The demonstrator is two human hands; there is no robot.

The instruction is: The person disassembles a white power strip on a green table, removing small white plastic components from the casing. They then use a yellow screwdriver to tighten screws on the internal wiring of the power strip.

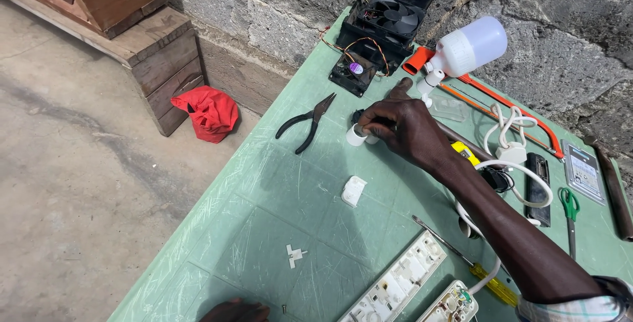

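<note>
Your right hand (403, 123) reaches far across the green table (264, 230), fingers curled down and pinched on a small white cylindrical piece (357, 135) that sits on the table top. The grip is narrow, fingertips on the piece's upper end; something small and dark shows just behind the fingers, too hidden to tell what. Your left hand (235, 311) only peeks in at the bottom edge, resting at the table's near rim; you can't tell whether it is spread or closed, and nothing shows in it. A tiny screw (283, 307) lies just beside it.

Black pliers (308, 121) lie left of the white piece, near but apart. A white plastic cap (353, 191) lies nearer you, apart from the hand. A small white cross-shaped bit (294, 254) lies closer still. An opened white power strip (402, 276) sits at the bottom, with a yellow-handled screwdriver (475, 266) beside it under your forearm.

Far side: black fan assembly (389, 19) with wires against the stone wall, white bulb (465, 48) just beyond your hand, orange hacksaw (514, 108), white cable (511, 131), green scissors (570, 213) at right. On the floor, a red cloth (210, 112) by wooden crates (132, 25).
</note>
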